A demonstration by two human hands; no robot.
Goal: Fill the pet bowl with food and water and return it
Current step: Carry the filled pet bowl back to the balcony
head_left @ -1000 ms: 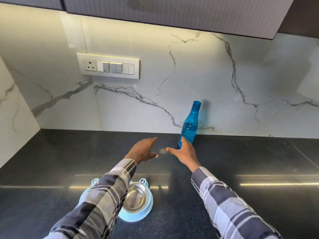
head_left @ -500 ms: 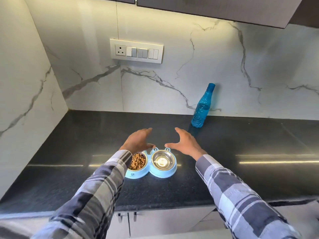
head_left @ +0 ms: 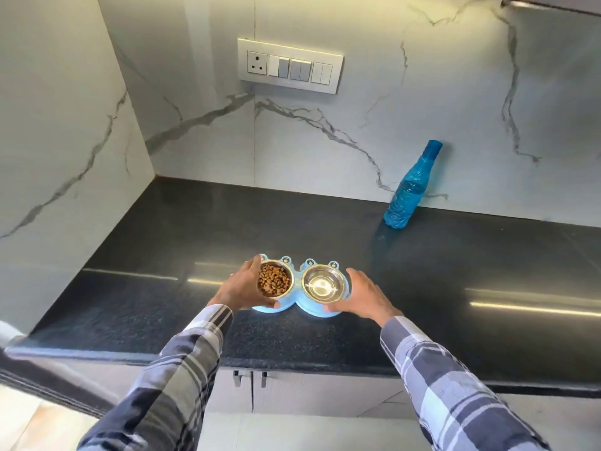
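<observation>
A light blue double pet bowl (head_left: 297,292) sits on the black countertop (head_left: 182,242), near its front edge. Its left steel cup holds brown kibble (head_left: 273,280). The right steel cup (head_left: 323,284) gleams, and I cannot tell whether it holds water. My left hand (head_left: 240,289) wraps around the left end of the bowl, thumb under the front. My right hand (head_left: 364,297) clasps the right end, fingers along the rim. A blue plastic water bottle (head_left: 408,193) stands capped against the marble wall, far right of the bowl.
A switch and socket panel (head_left: 289,66) is on the marble back wall. Another marble wall closes the left side at the corner. Cabinet doors with handles (head_left: 250,379) sit under the counter edge. A strip of floor shows at the lower left.
The view has pulled back and tilted down. Both hands came from hovering above the bowl to closing on its two ends. The bottle has stayed by the wall.
</observation>
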